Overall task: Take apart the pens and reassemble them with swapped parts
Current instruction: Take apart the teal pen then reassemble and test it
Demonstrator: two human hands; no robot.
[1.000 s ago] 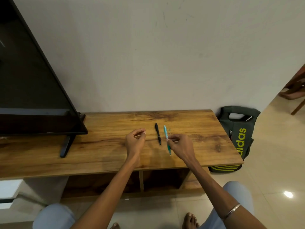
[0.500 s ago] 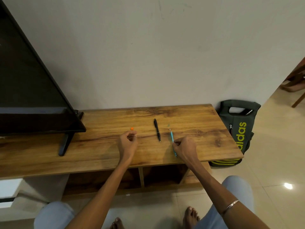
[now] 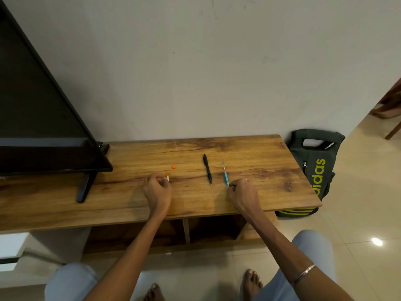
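Both lowered: left hand (image 3: 158, 187) pinches orange piece (image 3: 168, 177), right hand (image 3: 243, 193) grips teal pen (image 3: 226, 178); bag (image 3: 314, 168) reads "adidas"

Both forearms are bare, a thin silver bangle (image 3: 306, 270) circles the right wrist, pale blue trousers (image 3: 71, 281) cover the knees, and the feet (image 3: 251, 281) are bare
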